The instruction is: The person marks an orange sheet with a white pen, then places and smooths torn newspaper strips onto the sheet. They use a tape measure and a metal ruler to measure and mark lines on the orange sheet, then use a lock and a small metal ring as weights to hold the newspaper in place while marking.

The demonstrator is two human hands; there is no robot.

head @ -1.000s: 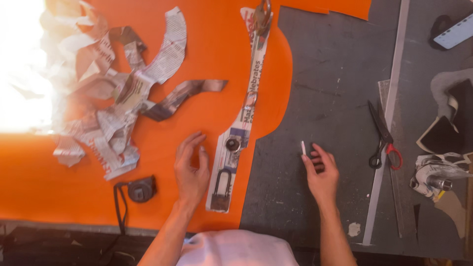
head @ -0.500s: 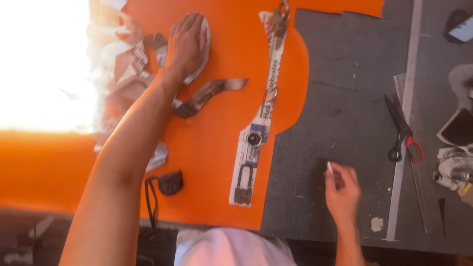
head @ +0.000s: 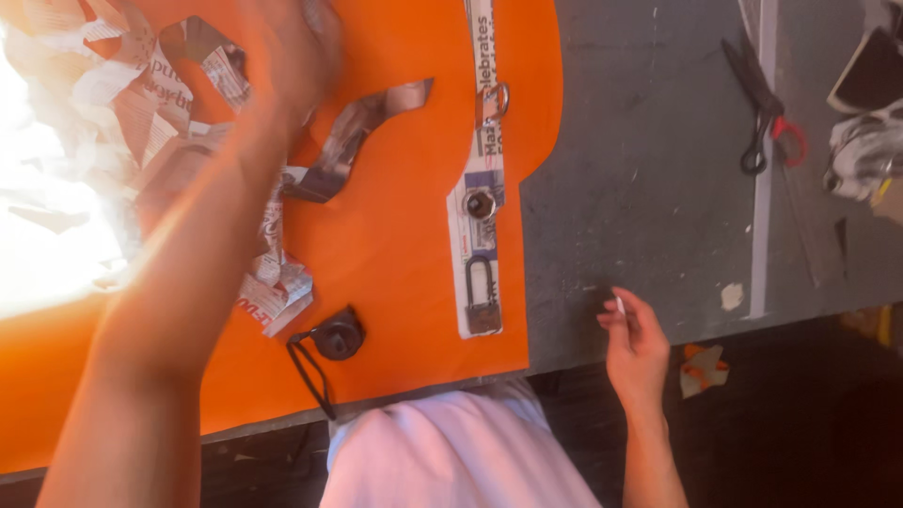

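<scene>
Pinched between the thumb and fingers of the right hand (head: 635,343) is a small white piece, perhaps chalk, too small to name for sure; that grip is closed on it and rests on the grey table (head: 658,188) just right of the orange sheet (head: 395,254), close to the table's near edge. Over the far left part of the orange sheet the left hand (head: 292,47) is badly blurred, so I cannot tell whether its grip is apart or together; it hovers at a heap of cut newspaper pieces (head: 132,122), white with grey and red print, which spreads into the glare at the sheet's left. Just right of that heap, on the orange sheet, lies a curved dark grey paper strip (head: 362,132). Along the sheet's right edge runs a long narrow newspaper strip (head: 480,188), white with dark lettering, and on it sit a round metal weight (head: 480,204), a padlock (head: 483,301) nearer the person, and a small ring-shaped metal thing (head: 494,99) farther up. Near the sheet's lower middle rests a black round object with a black cord (head: 324,348). Well to the right of the sheet, on the table, lie scissors with a red handle loop (head: 767,108) beside a long pale ruler (head: 764,188).
</scene>
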